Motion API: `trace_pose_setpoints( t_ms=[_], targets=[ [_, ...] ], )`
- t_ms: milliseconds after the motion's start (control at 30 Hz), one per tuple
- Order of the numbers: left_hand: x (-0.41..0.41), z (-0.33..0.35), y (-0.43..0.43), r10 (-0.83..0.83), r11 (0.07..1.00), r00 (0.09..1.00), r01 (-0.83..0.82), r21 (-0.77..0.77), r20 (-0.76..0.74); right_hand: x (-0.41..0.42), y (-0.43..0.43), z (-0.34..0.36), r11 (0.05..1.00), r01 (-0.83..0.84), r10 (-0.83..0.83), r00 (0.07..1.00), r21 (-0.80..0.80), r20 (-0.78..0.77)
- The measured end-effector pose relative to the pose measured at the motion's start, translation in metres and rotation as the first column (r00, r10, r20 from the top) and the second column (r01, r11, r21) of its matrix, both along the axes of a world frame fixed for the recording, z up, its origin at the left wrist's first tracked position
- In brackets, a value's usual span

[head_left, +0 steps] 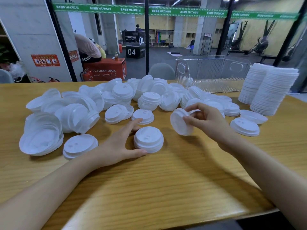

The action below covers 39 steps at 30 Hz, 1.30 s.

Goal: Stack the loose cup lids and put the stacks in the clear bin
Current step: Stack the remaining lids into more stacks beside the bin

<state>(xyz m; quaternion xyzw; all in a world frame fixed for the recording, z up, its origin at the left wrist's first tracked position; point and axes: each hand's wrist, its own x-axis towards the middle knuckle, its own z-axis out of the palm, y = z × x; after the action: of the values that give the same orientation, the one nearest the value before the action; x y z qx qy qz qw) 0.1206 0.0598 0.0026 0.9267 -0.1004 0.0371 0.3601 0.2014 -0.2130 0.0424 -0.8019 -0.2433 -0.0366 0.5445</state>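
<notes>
Lids heaped loose across the bench | your right hand pinches one lid, tilted on edge | left hand, fingers relaxed, brackets a short stack | level your lid dome-up, seat it squarely, steady the stack | bin stands behind the heap

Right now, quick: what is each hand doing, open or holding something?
Left hand: open, resting beside the small lid stack.
Right hand: pinches one lid, tilted on edge.
</notes>
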Motion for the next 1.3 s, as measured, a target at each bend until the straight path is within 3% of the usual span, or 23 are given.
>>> trace_pose_setpoints(
  t_ms=[100, 267, 367, 567, 733, 833, 967, 1100, 1300],
  targets=[
    [0.000, 0.000, 0.000, 0.001, 1.000, 1.000, -0.001, -0.001, 0.001, 0.008, -0.006, -0.005, 0.994, 0.106, -0.107, 0.988, -0.015, -0.113],
    [0.001, 0.000, 0.001, -0.001, 1.000, 1.000, 0.001, 0.006, 0.001, 0.013, -0.017, -0.021, 0.906, 0.239, -0.231, 0.971, -0.348, 0.066],
    [0.001, 0.000, 0.001, 0.000, 1.000, 1.000, 0.000, 0.011, -0.005, 0.012, -0.014, -0.024, 0.812, 0.276, -0.209, 0.960, -0.514, 0.186],
    [0.001, -0.001, 0.000, 0.004, 1.000, 1.000, -0.004, 0.018, -0.004, 0.009, -0.004, -0.025, 0.722, 0.203, -0.065, 0.972, -0.661, 0.227],
    [0.000, -0.001, 0.000, 0.002, 1.000, 1.000, -0.002, 0.015, 0.001, 0.012, -0.002, -0.026, 0.753, 0.213, -0.053, 0.963, -0.623, 0.264],
    [0.001, -0.002, 0.000, 0.006, 1.000, 1.000, -0.006, 0.009, 0.002, 0.014, 0.002, -0.025, 0.840, 0.229, -0.090, 0.953, -0.492, 0.290],
    [0.001, -0.002, -0.001, 0.000, 1.000, 1.000, 0.000, -0.021, -0.001, 0.007, 0.015, -0.013, 0.956, 0.034, 0.032, 0.976, -0.292, 0.216],
    [0.000, -0.001, -0.001, -0.002, 0.998, 1.000, 0.001, -0.055, -0.011, -0.004, 0.032, -0.012, 0.914, -0.166, 0.232, 0.963, -0.371, 0.139],
    [0.001, -0.003, 0.000, -0.010, 0.997, 1.000, 0.009, -0.074, -0.023, -0.007, 0.043, -0.022, 0.892, -0.173, 0.273, 0.943, -0.417, 0.192]
  ],
)
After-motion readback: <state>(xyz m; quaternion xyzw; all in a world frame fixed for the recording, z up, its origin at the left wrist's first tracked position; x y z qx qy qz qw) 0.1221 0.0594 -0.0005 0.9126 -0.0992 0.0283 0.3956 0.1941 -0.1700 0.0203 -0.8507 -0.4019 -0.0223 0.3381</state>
